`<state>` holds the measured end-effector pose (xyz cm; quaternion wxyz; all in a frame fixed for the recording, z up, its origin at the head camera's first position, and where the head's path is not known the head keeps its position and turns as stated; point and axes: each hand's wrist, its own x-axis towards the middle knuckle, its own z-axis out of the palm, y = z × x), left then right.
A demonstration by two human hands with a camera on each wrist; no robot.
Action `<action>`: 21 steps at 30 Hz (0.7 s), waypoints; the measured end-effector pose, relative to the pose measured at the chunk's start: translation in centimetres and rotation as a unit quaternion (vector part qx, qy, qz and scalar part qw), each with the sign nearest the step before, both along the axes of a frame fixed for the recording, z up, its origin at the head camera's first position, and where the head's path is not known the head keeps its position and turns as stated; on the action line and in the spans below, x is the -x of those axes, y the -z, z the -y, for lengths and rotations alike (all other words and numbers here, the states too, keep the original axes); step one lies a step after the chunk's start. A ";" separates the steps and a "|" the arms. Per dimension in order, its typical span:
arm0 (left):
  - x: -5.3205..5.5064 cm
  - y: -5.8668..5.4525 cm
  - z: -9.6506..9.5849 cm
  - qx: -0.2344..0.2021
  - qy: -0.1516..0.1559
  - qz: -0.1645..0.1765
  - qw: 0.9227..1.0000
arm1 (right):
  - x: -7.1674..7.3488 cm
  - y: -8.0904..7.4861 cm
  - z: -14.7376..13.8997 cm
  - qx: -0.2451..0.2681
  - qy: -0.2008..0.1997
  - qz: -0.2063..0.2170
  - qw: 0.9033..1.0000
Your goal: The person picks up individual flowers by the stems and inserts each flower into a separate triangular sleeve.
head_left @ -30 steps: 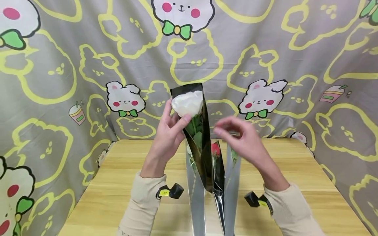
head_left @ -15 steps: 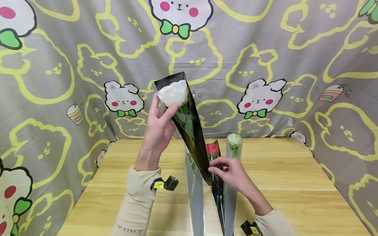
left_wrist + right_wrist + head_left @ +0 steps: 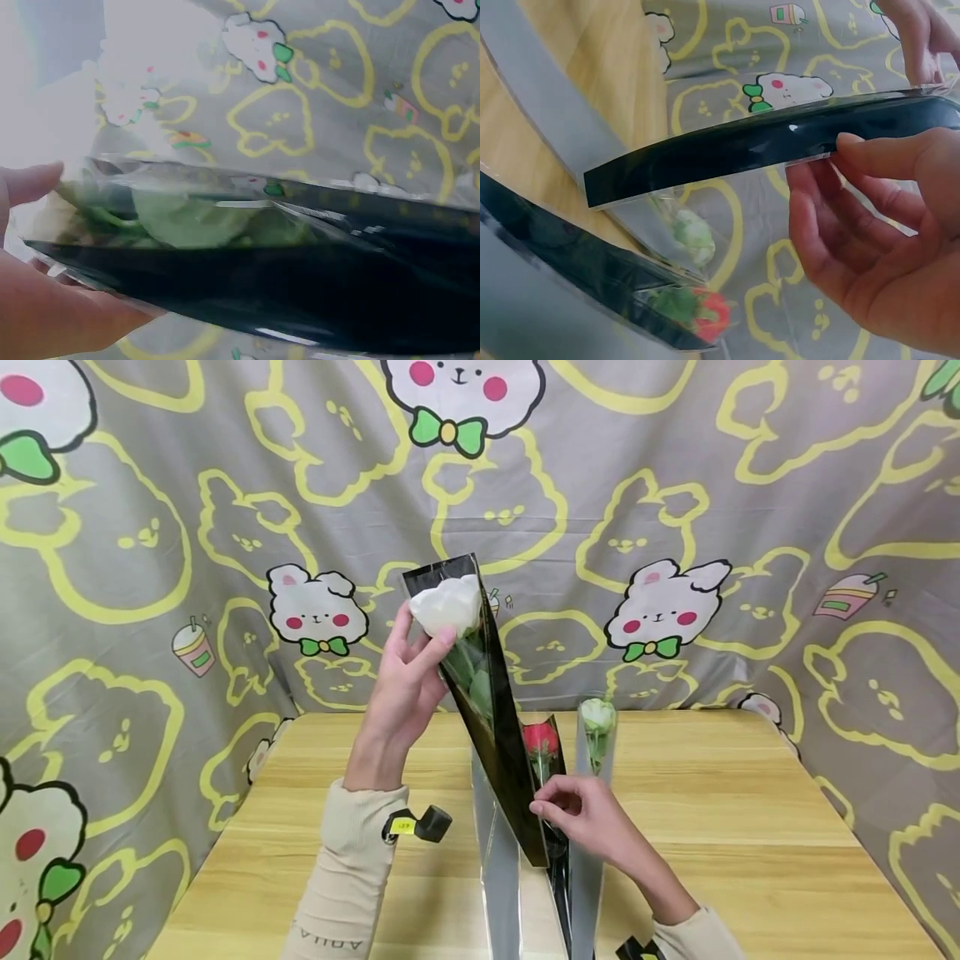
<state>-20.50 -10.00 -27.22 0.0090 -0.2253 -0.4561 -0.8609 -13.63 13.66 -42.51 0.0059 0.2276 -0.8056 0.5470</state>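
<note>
A white artificial-looking rose (image 3: 448,603) in a black-and-clear wrapping sleeve (image 3: 517,777) is held up over the table, leaning to the left. My left hand (image 3: 405,672) grips it just under the bloom, thumb in front and fingers behind. Lower down, my right hand (image 3: 588,814) pinches the sleeve's edge between thumb and fingertips. From the right wrist view, the right thumb (image 3: 870,154) presses on the black wrap (image 3: 727,146). In the left wrist view, green leaves (image 3: 195,217) show through the clear side.
On the wooden table (image 3: 712,827) lie a red rose (image 3: 542,739) in a black sleeve, a pale green-white rose (image 3: 597,717) in a grey sleeve, and another grey sleeve (image 3: 501,868) beneath the raised flower. A cartoon-printed curtain (image 3: 525,510) encloses the back and sides.
My right hand has come down from beside the flower to pinch the sleeve's lower edge. The wrapped white rose moved left and tilted, then dipped slightly.
</note>
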 end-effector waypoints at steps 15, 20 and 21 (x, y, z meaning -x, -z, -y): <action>-1.5 7.1 -1.0 0.156 0.034 0.045 0.986 | -0.4 1.2 0.5 0.054 0.025 0.023 0.998; -1.6 8.0 -1.2 0.135 0.022 0.060 0.989 | -0.4 0.6 -1.0 0.042 0.031 0.052 0.997; -1.5 8.2 -1.2 0.129 0.027 0.072 0.989 | -0.3 0.3 -1.7 0.045 0.040 0.059 0.996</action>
